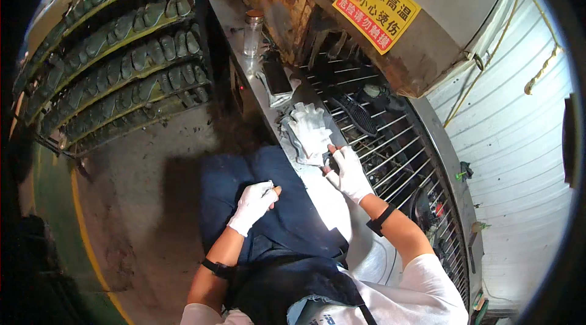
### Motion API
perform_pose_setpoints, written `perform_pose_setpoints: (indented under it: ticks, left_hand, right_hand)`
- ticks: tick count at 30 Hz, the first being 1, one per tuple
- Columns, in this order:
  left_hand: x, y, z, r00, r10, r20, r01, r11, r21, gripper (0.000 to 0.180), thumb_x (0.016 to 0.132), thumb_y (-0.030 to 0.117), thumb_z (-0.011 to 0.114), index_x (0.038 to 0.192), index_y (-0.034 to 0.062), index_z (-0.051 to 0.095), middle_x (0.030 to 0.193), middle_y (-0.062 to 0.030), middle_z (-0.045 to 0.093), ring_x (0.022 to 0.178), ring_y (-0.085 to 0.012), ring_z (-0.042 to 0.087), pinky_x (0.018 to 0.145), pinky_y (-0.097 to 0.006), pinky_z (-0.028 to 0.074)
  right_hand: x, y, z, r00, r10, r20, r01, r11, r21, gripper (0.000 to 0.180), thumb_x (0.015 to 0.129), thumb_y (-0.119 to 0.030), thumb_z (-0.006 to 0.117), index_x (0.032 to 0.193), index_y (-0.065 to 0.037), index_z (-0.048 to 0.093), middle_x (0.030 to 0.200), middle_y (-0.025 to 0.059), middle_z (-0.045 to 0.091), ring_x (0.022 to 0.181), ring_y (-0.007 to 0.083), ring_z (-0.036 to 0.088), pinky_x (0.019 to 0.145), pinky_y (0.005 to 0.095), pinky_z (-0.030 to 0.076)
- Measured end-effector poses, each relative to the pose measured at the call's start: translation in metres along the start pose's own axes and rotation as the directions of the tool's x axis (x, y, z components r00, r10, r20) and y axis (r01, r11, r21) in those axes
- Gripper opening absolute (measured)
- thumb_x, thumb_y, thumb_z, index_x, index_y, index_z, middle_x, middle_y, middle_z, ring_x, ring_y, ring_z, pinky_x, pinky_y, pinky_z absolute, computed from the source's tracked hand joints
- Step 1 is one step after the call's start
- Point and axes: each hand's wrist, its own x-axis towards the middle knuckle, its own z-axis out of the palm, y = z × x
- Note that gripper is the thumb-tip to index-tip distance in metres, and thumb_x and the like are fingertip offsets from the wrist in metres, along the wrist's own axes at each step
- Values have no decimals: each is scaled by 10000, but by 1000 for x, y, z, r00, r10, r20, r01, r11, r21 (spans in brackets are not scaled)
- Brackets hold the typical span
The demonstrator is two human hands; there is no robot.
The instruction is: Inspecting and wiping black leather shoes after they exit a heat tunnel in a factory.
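My left hand (pixel 254 204), in a white glove with bare fingertips, is curled closed above my dark-clad thigh; whatever its fingers may hold is hidden. To the right, my right hand (pixel 349 173) wears a similar glove. Its thumb and forefinger are apart at the near edge of a pile of white work gloves (pixel 309 129), and I cannot tell whether they touch it. The pile lies on a narrow metal ledge (pixel 282 127). Farther along sits a dark phone (pixel 277 77) on a pale cloth. Beyond it stands a clear bottle (pixel 253 35) with a brownish lid.
Right of the ledge runs a rack of metal bars (pixel 390 163) with a dark shoe sole (pixel 357 114) on it. A metal machine housing with a yellow warning sign (pixel 376 7) overhangs the far end. Shelves of dark shoe-shaped pieces (pixel 128 68) stand at the left.
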Motion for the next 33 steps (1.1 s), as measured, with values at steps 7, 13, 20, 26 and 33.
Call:
perform_pose_setpoints:
  ticks: [7,13,20,26,33]
  left_hand:
    - [7,3,4,997,-70,-15,71,996,53,355,1023,326,688,806,45,684,637,-9,630,585,-82,578,540,-291,433]
    - [8,-18,2,999,-32,-13,29,985,-172,215,1035,181,626,928,16,711,790,-21,687,617,-67,603,554,-241,483]
    - [14,-25,4,999,-49,-10,47,991,-126,193,1027,134,586,973,5,719,814,-25,693,608,-72,601,547,-238,478]
    - [23,-32,10,999,32,-17,-35,981,-193,208,1051,155,589,978,11,719,799,-29,683,619,-86,607,558,-248,488]
    - [-5,-31,-4,989,121,-84,-129,987,-93,339,1058,326,611,857,57,650,741,-26,661,650,-116,619,609,-307,503]
  right_hand:
    - [35,-30,7,992,111,-56,-113,993,-35,604,935,-332,743,1427,-16,595,1115,210,577,1005,412,596,823,479,513]
    - [36,-21,10,963,254,-85,-229,945,235,586,944,-319,721,1389,20,547,1154,235,593,1075,436,602,937,498,508]
    - [40,132,36,874,299,-382,-408,880,-244,297,954,-321,653,1104,-89,763,1363,307,615,1231,485,598,1054,554,489]
    - [48,170,2,840,542,16,-540,839,-73,399,1021,-367,518,1053,-55,764,1090,266,744,1018,449,710,916,545,563]
    - [53,138,-27,986,158,-52,-163,978,-128,376,972,-353,577,851,-30,726,1022,281,706,1068,505,599,968,559,498]
